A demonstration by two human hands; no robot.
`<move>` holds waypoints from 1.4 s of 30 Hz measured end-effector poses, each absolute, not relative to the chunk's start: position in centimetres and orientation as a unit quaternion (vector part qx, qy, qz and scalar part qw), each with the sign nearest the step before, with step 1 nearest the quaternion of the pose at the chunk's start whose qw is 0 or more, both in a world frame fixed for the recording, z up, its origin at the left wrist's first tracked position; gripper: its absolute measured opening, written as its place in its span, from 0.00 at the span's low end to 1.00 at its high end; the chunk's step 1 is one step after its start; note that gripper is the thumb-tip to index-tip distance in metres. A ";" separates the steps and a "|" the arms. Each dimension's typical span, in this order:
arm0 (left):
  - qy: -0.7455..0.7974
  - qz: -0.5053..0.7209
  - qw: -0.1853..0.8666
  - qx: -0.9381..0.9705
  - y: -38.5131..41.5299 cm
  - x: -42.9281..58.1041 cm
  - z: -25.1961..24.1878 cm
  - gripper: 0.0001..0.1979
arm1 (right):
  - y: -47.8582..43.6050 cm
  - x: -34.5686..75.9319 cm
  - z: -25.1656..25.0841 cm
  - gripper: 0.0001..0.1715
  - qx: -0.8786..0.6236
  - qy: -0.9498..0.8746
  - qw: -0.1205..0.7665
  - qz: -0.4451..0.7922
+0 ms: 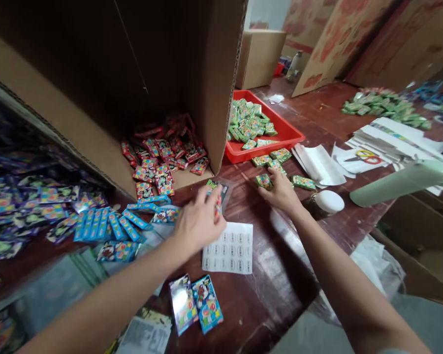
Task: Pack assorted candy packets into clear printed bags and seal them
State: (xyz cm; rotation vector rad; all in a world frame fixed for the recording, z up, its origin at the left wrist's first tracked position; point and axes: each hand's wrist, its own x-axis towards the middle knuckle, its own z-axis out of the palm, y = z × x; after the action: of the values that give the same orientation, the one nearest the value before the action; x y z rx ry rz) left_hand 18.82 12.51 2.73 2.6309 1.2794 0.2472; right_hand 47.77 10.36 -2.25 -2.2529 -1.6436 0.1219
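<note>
My left hand [199, 219] is closed around a small red candy box [217, 207], seen edge-on at its fingers. Beneath that hand lies a clear plastic packet [227, 191] with a dark printed part. Further right, my right hand [282, 189] has its thumb and fingers around a small green candy box [264, 182] on the table. Several like boxes lie by it, one green box [303, 182] just to the right. Below my left hand is a white sticker sheet [229, 248] with oval prints. Nearer me lie a purple packet [183, 304] and a blue packet [207, 304].
A red tray [262, 151] holds green boxes. Red boxes fill the mouth of a large carton [216, 98]. Blue boxes [96, 223] and a purple heap [22, 206] lie left. A white-lidded jar [328, 201], green roll [402, 182] and scissors [365, 156] lie right.
</note>
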 end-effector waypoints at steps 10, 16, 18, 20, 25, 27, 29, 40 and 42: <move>0.339 -0.040 0.195 0.919 -3.0 18.5 0.0 0.58 | -7.4 42.4 -2.2 0.36 -0.774 -0.565 0.222 0.181; 0.228 -0.052 0.184 0.955 -0.3 16.8 0.4 0.52 | -10.1 44.0 -2.3 0.48 -0.662 -0.726 0.129 0.136; 0.222 -0.047 0.187 0.956 -0.1 16.6 0.1 0.46 | -10.0 44.1 -1.7 0.37 -0.629 -0.752 0.122 0.155; 0.242 -0.040 0.186 0.951 -0.5 16.7 -0.4 0.41 | -9.9 44.0 -0.8 0.29 -0.612 -0.748 0.138 0.215; 0.267 -0.028 0.172 0.948 -0.9 16.0 -0.1 0.48 | -9.1 43.6 0.1 0.26 -0.581 -0.670 0.131 0.443; 0.264 -0.036 0.155 0.951 0.4 14.1 1.3 0.54 | -8.6 43.6 -0.8 0.28 -0.572 -0.671 0.126 0.454; 0.259 -0.070 0.130 0.954 2.3 10.9 3.1 0.56 | -8.3 43.7 -1.8 0.26 -0.588 -0.698 0.132 0.387; 0.160 -0.207 0.118 0.958 2.3 -2.2 3.7 0.48 | -7.3 32.9 -1.4 0.60 -0.436 -0.874 0.157 0.146; 0.165 -0.187 0.122 0.961 1.6 -1.9 3.5 0.43 | -5.9 31.1 -1.7 0.64 -0.414 -0.889 0.126 0.150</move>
State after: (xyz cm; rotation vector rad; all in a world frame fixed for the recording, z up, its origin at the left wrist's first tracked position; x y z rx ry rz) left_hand -1.88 1.62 3.45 2.8035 0.4807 -0.5468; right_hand 31.13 -5.90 -1.68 -1.2049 -2.5881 0.4367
